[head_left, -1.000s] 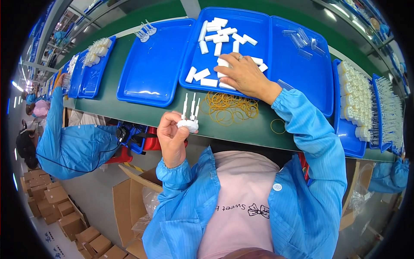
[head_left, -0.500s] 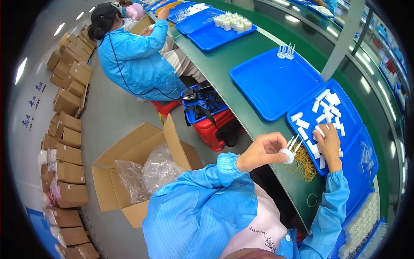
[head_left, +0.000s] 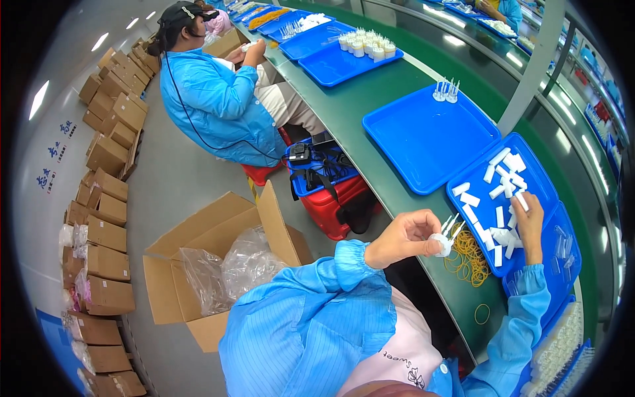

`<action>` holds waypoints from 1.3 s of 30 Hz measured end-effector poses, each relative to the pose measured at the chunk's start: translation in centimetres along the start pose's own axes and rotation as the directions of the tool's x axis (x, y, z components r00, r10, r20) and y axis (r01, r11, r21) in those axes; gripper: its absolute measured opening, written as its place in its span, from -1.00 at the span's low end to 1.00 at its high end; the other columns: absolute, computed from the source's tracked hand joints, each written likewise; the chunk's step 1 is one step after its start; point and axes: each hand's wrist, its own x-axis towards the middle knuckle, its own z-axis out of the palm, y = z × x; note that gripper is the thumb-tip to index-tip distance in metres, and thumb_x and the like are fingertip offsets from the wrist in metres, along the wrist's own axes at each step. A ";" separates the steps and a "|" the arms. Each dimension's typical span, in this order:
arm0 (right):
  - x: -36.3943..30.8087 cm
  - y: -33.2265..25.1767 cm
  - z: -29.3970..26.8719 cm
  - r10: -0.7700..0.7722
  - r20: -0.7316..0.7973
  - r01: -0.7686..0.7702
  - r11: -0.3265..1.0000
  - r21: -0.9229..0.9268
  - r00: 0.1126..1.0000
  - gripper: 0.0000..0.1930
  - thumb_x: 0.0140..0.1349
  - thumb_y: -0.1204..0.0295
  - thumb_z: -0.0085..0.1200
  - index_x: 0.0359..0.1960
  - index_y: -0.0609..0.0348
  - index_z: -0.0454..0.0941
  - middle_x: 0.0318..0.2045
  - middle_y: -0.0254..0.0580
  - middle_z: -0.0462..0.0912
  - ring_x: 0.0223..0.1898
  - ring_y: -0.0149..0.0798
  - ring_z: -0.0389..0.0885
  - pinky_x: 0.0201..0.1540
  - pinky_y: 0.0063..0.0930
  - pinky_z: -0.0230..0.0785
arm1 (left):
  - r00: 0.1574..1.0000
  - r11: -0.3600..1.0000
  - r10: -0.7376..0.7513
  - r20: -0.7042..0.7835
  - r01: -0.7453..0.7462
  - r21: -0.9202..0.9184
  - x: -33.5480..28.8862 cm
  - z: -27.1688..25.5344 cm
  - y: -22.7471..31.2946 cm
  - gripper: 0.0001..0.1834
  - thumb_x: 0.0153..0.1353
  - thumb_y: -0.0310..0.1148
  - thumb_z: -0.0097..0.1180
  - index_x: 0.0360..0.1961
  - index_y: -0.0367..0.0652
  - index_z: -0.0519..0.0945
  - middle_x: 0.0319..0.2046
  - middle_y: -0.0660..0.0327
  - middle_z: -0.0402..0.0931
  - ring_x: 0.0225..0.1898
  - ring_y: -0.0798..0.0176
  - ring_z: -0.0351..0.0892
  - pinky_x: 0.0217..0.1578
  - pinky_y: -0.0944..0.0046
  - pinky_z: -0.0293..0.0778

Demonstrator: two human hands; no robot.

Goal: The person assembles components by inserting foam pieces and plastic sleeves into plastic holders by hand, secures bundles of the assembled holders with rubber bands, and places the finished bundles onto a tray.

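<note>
Holding a white pronged piece [head_left: 444, 245] in a narrow pinch between thumb and fingertips of the left hand [head_left: 407, 238], right of centre in the frame, slim prongs pointing to the upper right; close to the near edge of the green table [head_left: 350, 126], so at risk, with any loosening, of dropping it to the floor [head_left: 169, 178]; exposed also to bent prongs from too hard a push; gripping, apparently, one white tube [head_left: 522, 200] between thumb and fingers of the right hand [head_left: 531, 225], over the blue tray [head_left: 539, 177] at the right of the frame; unable to tell how firm a hold; likely to scatter the loose white tubes [head_left: 469, 198] with a careless sweep, given such a jumble; liable to snag the yellow rubber bands [head_left: 471, 261], tangled near the left hand, by dipping the prongs too low.
</note>
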 end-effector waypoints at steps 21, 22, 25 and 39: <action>-19.5 -7.4 -1.2 -0.071 0.086 0.101 0.899 -0.426 0.994 -0.67 -0.11 0.56 0.24 -0.22 0.17 0.51 -0.17 0.00 0.43 -0.13 0.07 0.41 -0.17 -0.18 0.30 | 0.993 0.994 -0.107 0.058 0.107 -0.001 1.7 1.8 -1.3 -0.67 0.04 -0.23 0.36 -0.32 -0.12 0.46 -0.37 0.36 0.49 -0.32 0.52 0.45 -0.33 0.48 0.39; -19.5 -7.3 -1.1 -0.102 0.062 0.119 0.898 -0.423 0.993 -0.65 -0.11 0.56 0.25 -0.20 0.17 0.52 -0.12 0.02 0.43 -0.10 0.07 0.41 -0.12 -0.18 0.30 | 0.992 0.994 -0.109 0.057 0.109 -0.009 1.7 1.9 -1.3 -0.67 0.04 -0.23 0.36 -0.32 -0.12 0.46 -0.38 0.36 0.50 -0.32 0.52 0.45 -0.32 0.48 0.39; -19.5 -8.2 -1.1 -0.077 0.018 0.078 0.918 -0.388 0.997 -0.60 -0.08 0.58 0.23 -0.11 0.19 0.53 -0.02 0.01 0.43 0.00 0.06 0.38 0.00 -0.18 0.24 | 0.993 0.994 -0.108 0.055 0.109 -0.027 1.6 1.8 -1.4 -0.67 0.04 -0.24 0.35 -0.32 -0.12 0.46 -0.38 0.36 0.50 -0.32 0.52 0.46 -0.32 0.48 0.39; -19.4 -7.8 -1.6 -0.148 0.103 0.179 0.856 -0.485 0.984 -0.53 -0.09 0.51 0.22 -0.03 0.08 0.54 0.09 -0.04 0.38 0.21 0.04 0.25 0.29 0.02 -0.02 | 0.991 0.992 -0.128 0.045 0.129 -0.008 1.5 1.6 -1.4 -0.68 0.06 -0.24 0.34 -0.31 -0.13 0.46 -0.36 0.35 0.51 -0.32 0.53 0.46 -0.34 0.49 0.39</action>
